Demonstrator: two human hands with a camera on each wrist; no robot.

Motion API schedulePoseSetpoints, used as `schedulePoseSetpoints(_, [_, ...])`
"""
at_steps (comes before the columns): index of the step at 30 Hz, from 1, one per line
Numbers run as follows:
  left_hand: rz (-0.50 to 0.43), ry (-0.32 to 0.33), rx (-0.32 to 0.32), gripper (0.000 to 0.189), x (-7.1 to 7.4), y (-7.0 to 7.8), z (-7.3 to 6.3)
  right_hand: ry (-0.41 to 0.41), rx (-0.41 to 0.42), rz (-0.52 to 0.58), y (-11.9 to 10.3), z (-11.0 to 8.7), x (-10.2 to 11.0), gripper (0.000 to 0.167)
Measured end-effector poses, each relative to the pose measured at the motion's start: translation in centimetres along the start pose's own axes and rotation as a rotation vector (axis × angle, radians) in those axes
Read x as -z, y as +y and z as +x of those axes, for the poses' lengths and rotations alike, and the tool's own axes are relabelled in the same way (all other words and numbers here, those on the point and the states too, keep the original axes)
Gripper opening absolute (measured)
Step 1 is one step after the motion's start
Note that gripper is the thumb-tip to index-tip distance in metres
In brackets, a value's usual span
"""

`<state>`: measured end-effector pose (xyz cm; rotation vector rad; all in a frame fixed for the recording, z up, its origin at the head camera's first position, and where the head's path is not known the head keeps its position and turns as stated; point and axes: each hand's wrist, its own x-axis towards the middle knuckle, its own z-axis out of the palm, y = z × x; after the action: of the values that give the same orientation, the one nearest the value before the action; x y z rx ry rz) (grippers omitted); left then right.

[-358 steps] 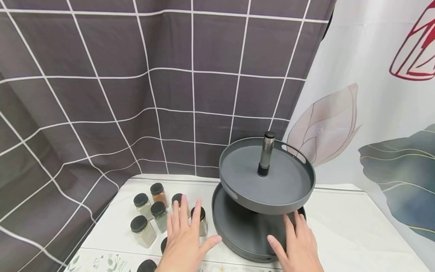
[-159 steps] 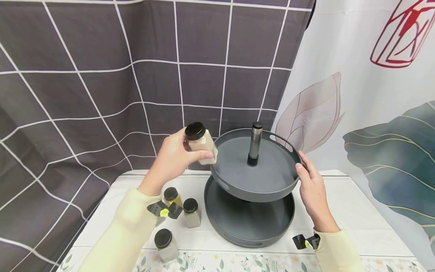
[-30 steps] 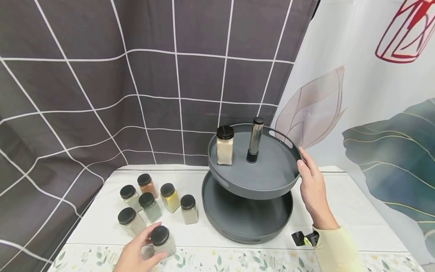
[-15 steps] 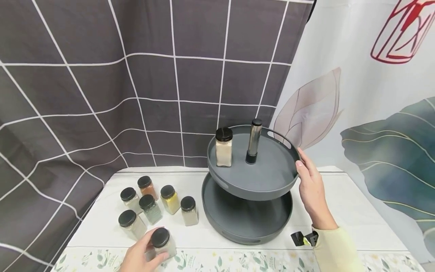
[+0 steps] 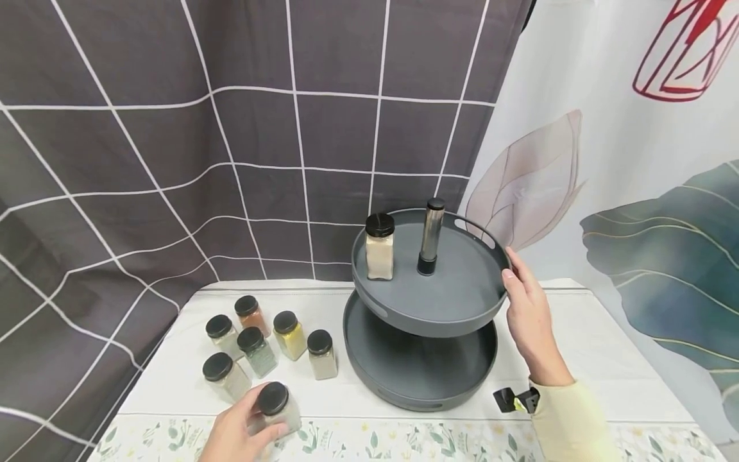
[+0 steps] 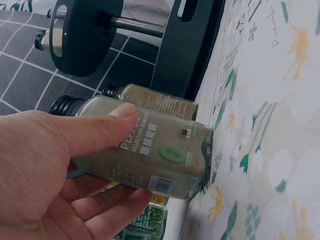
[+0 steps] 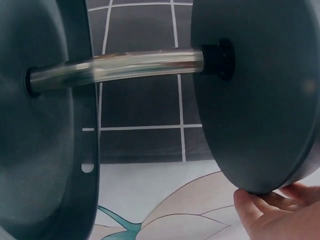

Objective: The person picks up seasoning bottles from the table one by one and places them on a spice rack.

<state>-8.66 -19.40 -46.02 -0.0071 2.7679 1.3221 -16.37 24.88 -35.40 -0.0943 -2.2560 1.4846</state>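
My left hand (image 5: pixel 238 428) grips a square black-capped pepper jar (image 5: pixel 279 404) near the table's front edge. In the left wrist view, the thumb lies across the pepper jar's (image 6: pixel 165 150) labelled side and the fingers curl beneath. The jar's base is at the floral cloth. My right hand (image 5: pixel 528 308) holds the right rim of the upper tray (image 5: pixel 456 295) of a grey two-tier turntable. In the right wrist view, the fingertips (image 7: pixel 245 202) touch that tray's edge. A tall jar of pale powder (image 5: pixel 380 250) stands upright on the upper tray, left of the metal post (image 5: pixel 431 234).
Several black-capped spice jars stand left of the turntable, among them a yellow one (image 5: pixel 290 338), an orange one (image 5: pixel 252 317) and a beige one (image 5: pixel 322 359). The lower tray (image 5: pixel 416 378) holds nothing visible. A grey checked curtain (image 5: pixel 277 141) hangs behind.
The pale powder jar went from my left hand onto the upper tray. That hand then came down to the pepper jar. My right hand moved from the lower tray to the upper rim and stays there.
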Motion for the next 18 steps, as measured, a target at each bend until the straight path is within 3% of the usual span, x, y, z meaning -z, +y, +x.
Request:
schedulePoseSetpoints(9, [-0.026,0.032,-0.002,0.071,0.3,0.9,-0.4,-0.049,0.047,-0.037,-0.2,0.0,-0.2,0.053])
schedulePoseSetpoints(18, [-0.001,0.150,-0.104,0.064,0.7,2.4,-0.8,-0.054,0.084,-0.030,-0.3,0.0,-0.1,0.053])
